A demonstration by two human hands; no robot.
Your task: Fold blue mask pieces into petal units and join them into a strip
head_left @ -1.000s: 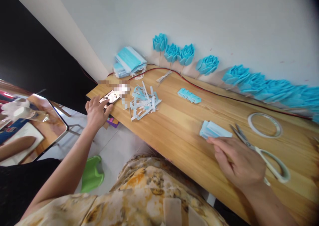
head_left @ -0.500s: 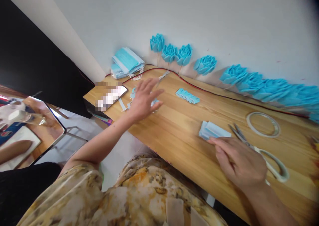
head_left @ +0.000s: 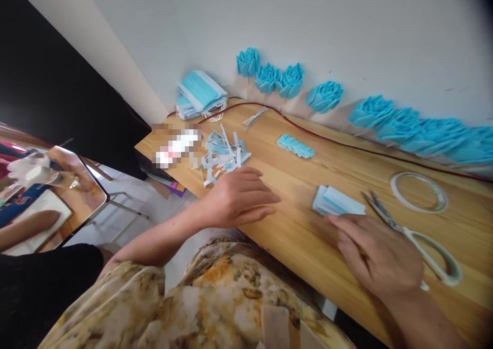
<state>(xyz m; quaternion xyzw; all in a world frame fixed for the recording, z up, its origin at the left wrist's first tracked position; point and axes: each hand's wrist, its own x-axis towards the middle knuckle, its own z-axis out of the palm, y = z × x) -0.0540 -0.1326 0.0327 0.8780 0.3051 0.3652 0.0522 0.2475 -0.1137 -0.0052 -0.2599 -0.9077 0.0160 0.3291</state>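
Right hand (head_left: 379,256): fingers close together at the near edge of a small stack of pale-blue, fabric-like rectangles (head_left: 339,201) on the light wooden surface (head_left: 277,231), apparently steadying it; whether they pinch it cannot be told. Left hand (head_left: 241,197): empty, fingers loosely extended. White-handled metal scissors (head_left: 393,225) lie just beside the right hand, presumably for easy reach.

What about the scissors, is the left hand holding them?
No, the scissors lie on the table by the right hand, and the left hand is over near the strips.
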